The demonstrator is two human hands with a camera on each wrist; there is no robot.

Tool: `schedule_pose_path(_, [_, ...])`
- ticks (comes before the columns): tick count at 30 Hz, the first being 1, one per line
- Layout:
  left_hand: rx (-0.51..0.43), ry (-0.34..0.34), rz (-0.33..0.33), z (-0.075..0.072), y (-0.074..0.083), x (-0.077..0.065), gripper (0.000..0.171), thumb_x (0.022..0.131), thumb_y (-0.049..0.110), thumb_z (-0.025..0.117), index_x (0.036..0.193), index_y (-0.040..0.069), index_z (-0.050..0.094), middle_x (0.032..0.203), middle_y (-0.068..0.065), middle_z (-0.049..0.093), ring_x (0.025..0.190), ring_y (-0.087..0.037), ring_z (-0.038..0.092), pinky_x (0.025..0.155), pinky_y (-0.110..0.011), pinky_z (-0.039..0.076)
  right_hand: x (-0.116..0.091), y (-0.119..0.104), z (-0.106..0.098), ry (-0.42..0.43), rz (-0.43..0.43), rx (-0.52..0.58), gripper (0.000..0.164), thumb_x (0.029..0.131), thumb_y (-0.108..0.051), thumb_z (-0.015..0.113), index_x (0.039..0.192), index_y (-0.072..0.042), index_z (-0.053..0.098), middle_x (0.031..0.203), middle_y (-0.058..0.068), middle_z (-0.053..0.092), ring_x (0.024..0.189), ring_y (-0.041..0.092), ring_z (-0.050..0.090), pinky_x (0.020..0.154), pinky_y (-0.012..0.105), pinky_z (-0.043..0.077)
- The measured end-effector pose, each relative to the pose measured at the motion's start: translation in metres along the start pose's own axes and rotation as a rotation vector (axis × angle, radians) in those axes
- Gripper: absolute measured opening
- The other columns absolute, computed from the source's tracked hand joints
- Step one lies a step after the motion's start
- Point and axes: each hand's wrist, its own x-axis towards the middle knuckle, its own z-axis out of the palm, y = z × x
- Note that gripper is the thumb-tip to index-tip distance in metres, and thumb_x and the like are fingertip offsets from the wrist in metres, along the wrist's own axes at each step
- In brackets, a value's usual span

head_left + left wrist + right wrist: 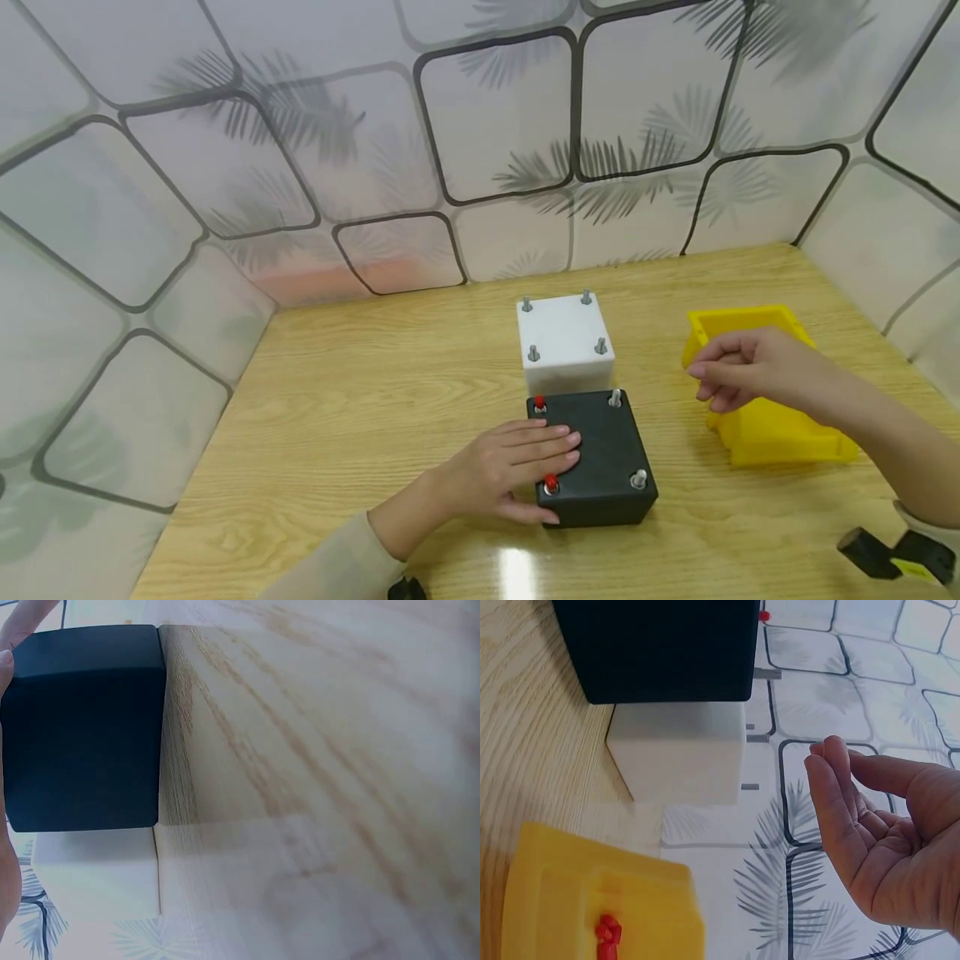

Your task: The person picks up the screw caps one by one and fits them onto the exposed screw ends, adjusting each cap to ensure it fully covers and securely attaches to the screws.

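Head view: on a wooden bench (375,375), a left hand (504,467) lies straight-fingered on a black block (603,450), and a right hand (750,367), loosely curled with nothing visible in it, hovers above a yellow bin (783,442); a sideways push could jostle the black block against the white block (567,337) just behind, and the small red caps (607,934) in the bin could slip from a hasty pinch. Counted: one bin, two blocks; the black block carries two red-capped bolts (551,483) and two bare bolts (638,479), the white block four steel bolts (601,347); the loose caps overlap too much to count.
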Motion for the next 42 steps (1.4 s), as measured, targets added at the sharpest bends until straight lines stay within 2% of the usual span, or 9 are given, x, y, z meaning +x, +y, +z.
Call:
schedule_pose_path(7, [0.002,-0.004,0.003,0.0,0.0,0.0,0.075,0.071,0.05,0.079,0.122,-0.002,0.062,0.129,-0.017,0.058,0.123,-0.027,0.054,0.109,-0.037,0.038,0.0,0.006,-0.012,0.039,0.015,-0.036,0.035,0.095,-0.021,0.058,0.109,0.011,0.058,0.085,0.013,0.068,0.072,0.023,0.068,0.068,0.034,0.059])
schedule_pose_path(17, [0.005,-0.011,-0.003,0.0,0.0,0.0,0.074,0.073,0.052,0.076,0.122,-0.002,0.062,0.13,-0.016,0.058,0.123,-0.026,0.054,0.108,-0.037,0.038,0.008,0.009,-0.027,0.075,0.033,-0.095,0.031,0.095,-0.017,0.056,0.109,0.011,0.058,0.085,0.011,0.069,0.07,0.02,0.067,0.066,0.032,0.059])
schedule_pose_path(26, [0.009,-0.017,0.005,-0.001,0.0,0.0,0.074,0.073,0.053,0.075,0.121,-0.002,0.062,0.13,-0.016,0.058,0.123,-0.026,0.054,0.108,-0.037,0.038,0.014,0.015,-0.043,0.098,0.081,-0.108,0.034,0.095,-0.022,0.058,0.108,0.01,0.058,0.084,0.008,0.069,0.069,0.018,0.067,0.067,0.032,0.059])
schedule_pose_path(34, [0.013,-0.015,-0.002,0.0,0.001,-0.001,0.075,0.073,0.052,0.076,0.122,-0.002,0.062,0.13,-0.016,0.058,0.123,-0.026,0.054,0.108,-0.037,0.038,0.026,0.023,-0.052,0.055,0.129,-0.161,0.039,0.096,-0.023,0.055,0.113,0.013,0.055,0.085,0.005,0.068,0.069,0.017,0.067,0.068,0.032,0.059])
schedule_pose_path(42, [0.009,-0.027,-0.005,-0.002,0.0,-0.001,0.075,0.073,0.052,0.076,0.123,-0.002,0.061,0.131,-0.015,0.057,0.124,-0.025,0.053,0.109,-0.036,0.037,0.04,0.036,-0.059,0.019,0.171,-0.178,0.035,0.096,-0.018,0.055,0.11,0.014,0.055,0.083,0.005,0.068,0.07,0.02,0.067,0.068,0.034,0.059])
